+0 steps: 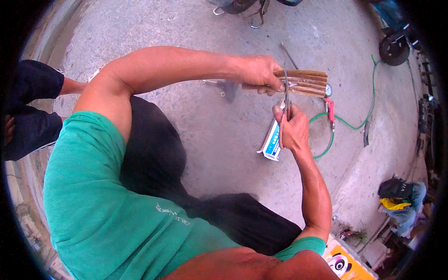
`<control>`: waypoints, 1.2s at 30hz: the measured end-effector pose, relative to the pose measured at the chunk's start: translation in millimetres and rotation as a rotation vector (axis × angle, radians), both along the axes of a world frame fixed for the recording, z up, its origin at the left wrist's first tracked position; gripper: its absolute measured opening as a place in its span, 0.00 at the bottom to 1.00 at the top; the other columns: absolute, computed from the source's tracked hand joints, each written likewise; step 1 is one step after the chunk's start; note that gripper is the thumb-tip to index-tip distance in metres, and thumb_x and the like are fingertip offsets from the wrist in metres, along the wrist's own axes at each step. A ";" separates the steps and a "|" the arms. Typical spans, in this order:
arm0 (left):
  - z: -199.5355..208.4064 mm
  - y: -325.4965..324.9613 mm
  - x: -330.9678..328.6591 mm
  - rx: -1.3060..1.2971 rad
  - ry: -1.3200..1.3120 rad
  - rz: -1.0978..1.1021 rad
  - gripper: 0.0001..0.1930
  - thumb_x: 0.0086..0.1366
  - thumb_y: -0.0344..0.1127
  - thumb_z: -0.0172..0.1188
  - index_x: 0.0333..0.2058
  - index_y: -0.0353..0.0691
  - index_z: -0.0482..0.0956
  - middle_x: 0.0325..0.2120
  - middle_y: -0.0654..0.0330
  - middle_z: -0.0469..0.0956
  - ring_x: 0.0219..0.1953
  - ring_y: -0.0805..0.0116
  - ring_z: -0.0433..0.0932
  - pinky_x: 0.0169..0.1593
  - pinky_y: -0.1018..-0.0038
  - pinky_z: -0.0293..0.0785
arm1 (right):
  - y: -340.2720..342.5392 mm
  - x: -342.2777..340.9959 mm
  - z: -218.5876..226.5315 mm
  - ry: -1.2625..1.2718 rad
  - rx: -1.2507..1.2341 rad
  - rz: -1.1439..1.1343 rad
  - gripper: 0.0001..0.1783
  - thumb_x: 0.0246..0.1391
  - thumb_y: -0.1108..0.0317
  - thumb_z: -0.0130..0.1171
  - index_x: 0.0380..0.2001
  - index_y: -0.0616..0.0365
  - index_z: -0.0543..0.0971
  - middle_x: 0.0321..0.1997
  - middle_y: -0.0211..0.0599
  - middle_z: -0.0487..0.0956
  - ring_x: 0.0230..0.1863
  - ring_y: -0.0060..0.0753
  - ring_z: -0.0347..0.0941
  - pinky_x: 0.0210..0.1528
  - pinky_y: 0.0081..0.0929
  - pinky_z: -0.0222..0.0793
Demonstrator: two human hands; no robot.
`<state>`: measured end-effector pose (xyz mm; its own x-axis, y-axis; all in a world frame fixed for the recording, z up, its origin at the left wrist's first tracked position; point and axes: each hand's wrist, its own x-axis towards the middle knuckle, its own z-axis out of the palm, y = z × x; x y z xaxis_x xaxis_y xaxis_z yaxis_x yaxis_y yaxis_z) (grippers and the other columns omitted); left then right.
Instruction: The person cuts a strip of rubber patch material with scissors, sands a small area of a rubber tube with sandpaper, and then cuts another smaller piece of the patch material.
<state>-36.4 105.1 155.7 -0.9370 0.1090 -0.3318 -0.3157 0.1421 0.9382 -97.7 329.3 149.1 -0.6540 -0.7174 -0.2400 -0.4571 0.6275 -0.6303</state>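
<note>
Brown ribbed strip (310,83), 2 o'clock: partly covered by left hand (261,72). Scissors (287,92): handles partly hidden in right hand (295,127). White-and-blue box (271,141), 3 o'clock: partly behind that hand. Gauge (329,89), 2 o'clock: dial too small to read. Other person (35,88), 9 o'clock: upper body cut off. Vehicle (237,6), 12 o'clock: cropped by top edge.

A hand could have passed over the grey concrete floor (228,154) between the bent left forearm (196,70) and the black cloth trousers (154,144). Metal scissors (286,84), set across a brown ribbed strip (309,85), barred the gap between left hand (259,73) and right hand (296,128). A blue-and-white carton (271,144) and, farther right, a red air gun (331,111) and looped green hose (351,127) obstructed passage.
</note>
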 end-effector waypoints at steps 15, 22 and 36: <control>-16.8 9.2 -0.6 -0.037 0.014 -0.034 0.11 0.60 0.38 0.63 0.37 0.37 0.81 0.20 0.67 0.73 0.20 0.78 0.68 0.23 0.76 0.64 | -3.4 0.9 7.4 -0.059 -0.140 0.084 0.32 0.53 0.46 0.62 0.46 0.68 0.75 0.37 0.57 0.79 0.39 0.55 0.76 0.45 0.46 0.70; -10.6 4.7 -2.8 -0.035 -0.036 -0.050 0.11 0.62 0.36 0.63 0.38 0.36 0.81 0.20 0.66 0.73 0.20 0.78 0.68 0.23 0.76 0.63 | -2.5 -2.0 2.9 -0.077 -0.069 0.038 0.29 0.53 0.46 0.64 0.34 0.68 0.76 0.28 0.52 0.78 0.32 0.47 0.75 0.40 0.42 0.71; 10.6 2.1 -10.6 -0.127 -0.033 -0.112 0.15 0.64 0.44 0.63 0.37 0.35 0.81 0.24 0.63 0.76 0.25 0.74 0.72 0.28 0.72 0.67 | -2.9 4.5 -16.3 -0.160 -0.063 -0.133 0.29 0.53 0.46 0.65 0.33 0.68 0.79 0.31 0.54 0.82 0.35 0.45 0.79 0.42 0.41 0.72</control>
<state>-46.9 107.2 166.2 -0.9099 0.1671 -0.3796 -0.3213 0.2944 0.9000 -93.2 326.4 132.8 -0.7009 -0.6444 -0.3056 -0.2638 0.6323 -0.7284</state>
